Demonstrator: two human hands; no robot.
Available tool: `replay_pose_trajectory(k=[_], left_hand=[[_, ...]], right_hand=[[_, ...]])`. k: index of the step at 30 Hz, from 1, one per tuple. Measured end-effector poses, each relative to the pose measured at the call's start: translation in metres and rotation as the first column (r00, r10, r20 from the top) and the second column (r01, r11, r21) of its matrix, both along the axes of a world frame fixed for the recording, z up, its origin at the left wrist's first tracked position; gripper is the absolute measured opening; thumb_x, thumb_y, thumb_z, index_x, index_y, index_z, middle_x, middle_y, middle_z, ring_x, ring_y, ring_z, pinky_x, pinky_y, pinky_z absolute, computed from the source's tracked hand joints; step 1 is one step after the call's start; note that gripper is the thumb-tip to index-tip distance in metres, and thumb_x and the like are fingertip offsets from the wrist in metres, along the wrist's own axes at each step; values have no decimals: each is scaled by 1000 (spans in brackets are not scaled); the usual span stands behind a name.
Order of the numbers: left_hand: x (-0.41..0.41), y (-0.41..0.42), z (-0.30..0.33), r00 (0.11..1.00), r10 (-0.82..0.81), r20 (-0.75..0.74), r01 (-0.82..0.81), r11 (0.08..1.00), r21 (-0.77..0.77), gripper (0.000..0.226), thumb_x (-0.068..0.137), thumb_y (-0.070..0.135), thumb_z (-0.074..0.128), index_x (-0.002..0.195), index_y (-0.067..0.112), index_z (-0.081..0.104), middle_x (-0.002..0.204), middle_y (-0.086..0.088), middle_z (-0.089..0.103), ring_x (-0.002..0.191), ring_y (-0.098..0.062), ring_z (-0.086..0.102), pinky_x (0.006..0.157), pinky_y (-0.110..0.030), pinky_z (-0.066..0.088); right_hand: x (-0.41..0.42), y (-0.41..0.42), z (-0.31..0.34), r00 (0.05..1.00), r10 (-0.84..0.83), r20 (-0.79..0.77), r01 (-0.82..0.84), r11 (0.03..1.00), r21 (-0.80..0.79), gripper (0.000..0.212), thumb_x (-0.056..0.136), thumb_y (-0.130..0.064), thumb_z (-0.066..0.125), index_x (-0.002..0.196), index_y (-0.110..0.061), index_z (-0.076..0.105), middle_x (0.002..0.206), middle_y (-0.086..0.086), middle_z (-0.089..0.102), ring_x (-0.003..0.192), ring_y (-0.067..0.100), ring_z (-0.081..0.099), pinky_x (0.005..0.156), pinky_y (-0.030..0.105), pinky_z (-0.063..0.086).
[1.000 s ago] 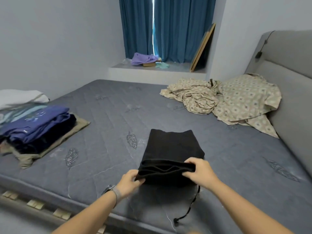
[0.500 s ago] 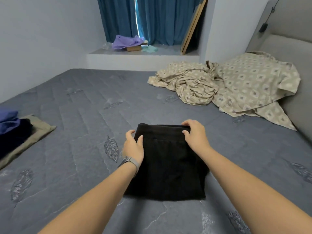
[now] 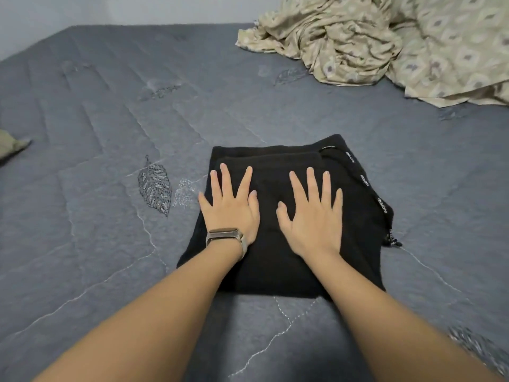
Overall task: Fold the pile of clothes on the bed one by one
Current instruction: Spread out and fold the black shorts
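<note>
Olive-tan cloth (image 3: 12,146) pokes in at the left edge of the frame, lying on the grey quilted mattress (image 3: 96,133). Right of it, a stitched leaf motif (image 3: 154,186) sits just beside the folded black garment (image 3: 275,268) at the centre of the frame. The left hand (image 3: 230,206), a watch (image 3: 224,237) on its wrist, presses flat on the garment's left part, fingers straight and spread, gripping nothing. The right hand (image 3: 312,216) lies flat beside it on the same garment, fingers likewise spread. A black drawstring (image 3: 366,184) with white lettering runs along the garment's right edge. In the upper right lies a crumpled beige patterned sheet (image 3: 385,42).
</note>
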State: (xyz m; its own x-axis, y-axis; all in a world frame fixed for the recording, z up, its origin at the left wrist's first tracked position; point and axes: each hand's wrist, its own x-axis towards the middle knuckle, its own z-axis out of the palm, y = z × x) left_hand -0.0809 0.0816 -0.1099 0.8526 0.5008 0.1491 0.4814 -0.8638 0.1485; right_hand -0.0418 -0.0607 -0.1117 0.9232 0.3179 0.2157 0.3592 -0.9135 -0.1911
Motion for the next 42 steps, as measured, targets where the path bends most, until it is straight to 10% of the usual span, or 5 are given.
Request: replay_pose_trajectory(k=[11, 16, 22, 28, 42], left_hand=[[-4, 3, 5, 988, 22, 154, -3, 992, -122, 62, 96, 53, 27, 152, 34, 7, 161, -8, 3, 147, -30, 7, 116, -49, 20], [-7, 20, 31, 922, 324, 210, -126, 767, -630, 110, 70, 55, 76, 149, 8, 17, 152, -13, 22, 139, -27, 29, 112, -36, 27], [-20, 43, 38, 925, 379, 1, -233, 572, -786, 70, 62, 42, 86, 119, 15, 57, 118, -6, 60, 108, -25, 59, 92, -35, 47], [-37, 42, 86, 899, 308, -311, -310, -53, -949, 42, 76, 27, 78, 112, 9, 67, 100, -15, 72, 92, -33, 69, 86, -41, 54], [-169, 73, 258, 792, 530, -304, -236, -194, -952, 37, 84, 21, 67, 119, 10, 63, 104, -10, 72, 99, -28, 66, 91, -39, 45]], right_hand=[[0, 0, 8, 1000, -6, -17, 8, 995, 96, 69, 89, -57, 30, 152, -31, 18, 161, -2, 10, 149, 23, 0, 119, 49, 11], [10, -5, 20, 995, -92, -39, 97, 988, 121, 88, 86, -68, 38, 152, -16, 13, 158, 13, 14, 147, 25, 12, 120, 50, 7], [17, -39, 55, 803, -424, -418, 437, 897, -69, 137, 54, -95, 45, 150, -6, 6, 157, 16, 17, 145, 35, 13, 113, 57, 14], [18, -52, 73, 508, -169, -845, 530, 834, 152, 71, 65, -45, 83, 116, -5, 54, 113, 7, 65, 106, 27, 62, 88, 35, 52], [-59, -11, 240, 134, 445, -886, 670, 618, 412, 27, 82, -29, 74, 108, -26, 66, 99, -7, 74, 97, 15, 69, 89, 33, 54]])
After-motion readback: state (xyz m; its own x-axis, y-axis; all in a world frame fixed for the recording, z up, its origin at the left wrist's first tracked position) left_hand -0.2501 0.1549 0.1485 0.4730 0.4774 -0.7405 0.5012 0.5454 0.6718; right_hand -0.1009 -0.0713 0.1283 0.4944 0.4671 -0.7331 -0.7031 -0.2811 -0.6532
